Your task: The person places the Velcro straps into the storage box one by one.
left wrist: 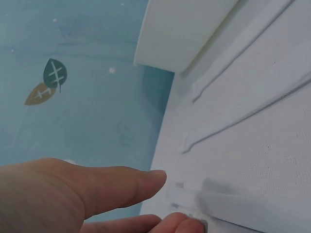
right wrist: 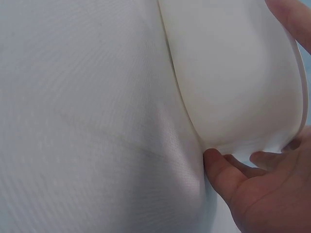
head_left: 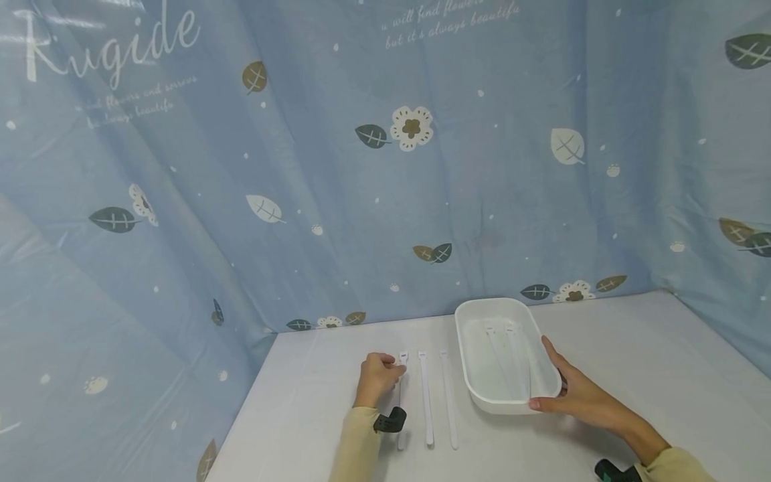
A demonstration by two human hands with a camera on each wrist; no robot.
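Observation:
My left hand [head_left: 378, 376] is over the leftmost of three white flat strips [head_left: 401, 438], each with a small wider head at its far end. In the left wrist view, a gap shows between its fingertips, with that strip's head [left wrist: 176, 194] beside them. Two more strips, the middle one [head_left: 426, 402] and the right one [head_left: 448, 402], lie parallel on the table. My right hand [head_left: 581, 398] grips the near right corner of a white plastic tub [head_left: 500, 406], thumb at the rim, fingers around the side. Inside the tub lie a few similar strips [head_left: 515, 355].
The white-covered table [head_left: 319, 375] meets a blue patterned curtain [head_left: 337, 167] along its back edge, just behind the tub. More curtain [head_left: 138, 375] hangs along the left side. Black camera bands [head_left: 391, 420] sit on both wrists over light sleeves.

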